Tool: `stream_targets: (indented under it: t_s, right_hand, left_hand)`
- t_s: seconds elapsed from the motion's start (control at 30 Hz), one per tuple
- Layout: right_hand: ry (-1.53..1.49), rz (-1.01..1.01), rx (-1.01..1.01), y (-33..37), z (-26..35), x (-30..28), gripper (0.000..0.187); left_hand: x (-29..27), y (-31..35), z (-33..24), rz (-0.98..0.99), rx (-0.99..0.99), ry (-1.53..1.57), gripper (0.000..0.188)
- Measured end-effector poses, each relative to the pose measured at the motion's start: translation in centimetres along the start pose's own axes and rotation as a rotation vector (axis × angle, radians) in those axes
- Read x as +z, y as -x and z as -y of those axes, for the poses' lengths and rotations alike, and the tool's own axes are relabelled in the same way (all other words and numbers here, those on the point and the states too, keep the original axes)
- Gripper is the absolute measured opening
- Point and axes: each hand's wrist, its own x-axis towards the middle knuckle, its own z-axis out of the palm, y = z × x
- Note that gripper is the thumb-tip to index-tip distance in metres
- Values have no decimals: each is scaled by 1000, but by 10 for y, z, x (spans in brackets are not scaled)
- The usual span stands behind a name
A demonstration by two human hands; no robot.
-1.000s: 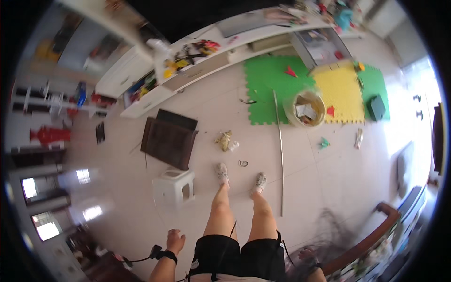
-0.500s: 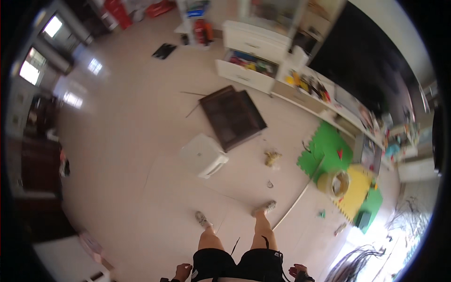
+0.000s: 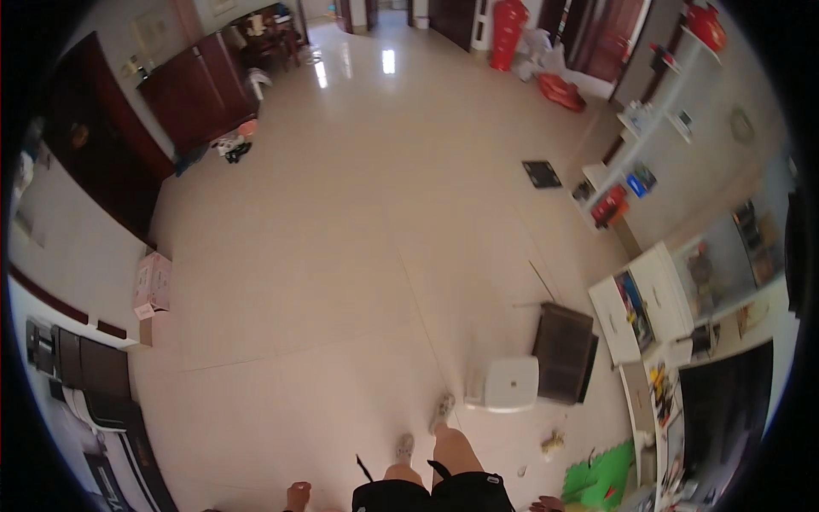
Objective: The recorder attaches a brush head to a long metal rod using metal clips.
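Note:
My left hand (image 3: pixel 298 497) hangs by my left side at the lower edge, its fingers curled in with nothing visible in them. On the other side, my right hand (image 3: pixel 547 503) is partly cut off by the lower edge. Its fingers look loosely apart, and I see nothing in them. Neither hand touches any object. Ahead to the right stands a white plastic stool (image 3: pixel 512 384), beside a dark brown low table or box-like piece (image 3: pixel 563 354). A small crumpled yellowish thing (image 3: pixel 553 442) lies on the floor nearer my right hand.
A white cabinet (image 3: pixel 653 294) at right has a drawer pulled out. Green foam mat (image 3: pixel 610 478) lies below it. Further off are a black flat square (image 3: pixel 542 174), a red vase (image 3: pixel 509 34) and shelves. A pink box (image 3: pixel 153 286) and black equipment (image 3: pixel 107 410) line the left.
My view has swung to the left, so the stool, brown piece and cabinet now sit further right. My feet have stepped; both hands still hang at my sides.

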Motion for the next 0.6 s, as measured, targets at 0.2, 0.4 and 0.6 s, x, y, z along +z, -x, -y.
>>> stream_targets:
  t_s: [0.2, 0.4, 0.6]
  right_hand:
    - [124, -178, -165, 96, 167, 176, 36]
    - [369, -75, -269, 70, 415, 364, 26]
    - [758, 60, -695, 65, 668, 614, 19]
  left_hand:
    - [6, -23, -43, -216, 92, -289, 26]
    - [-11, -26, -132, -224, 300, -371, 31]
    - [-39, -71, -256, -261, -56, 34, 31]
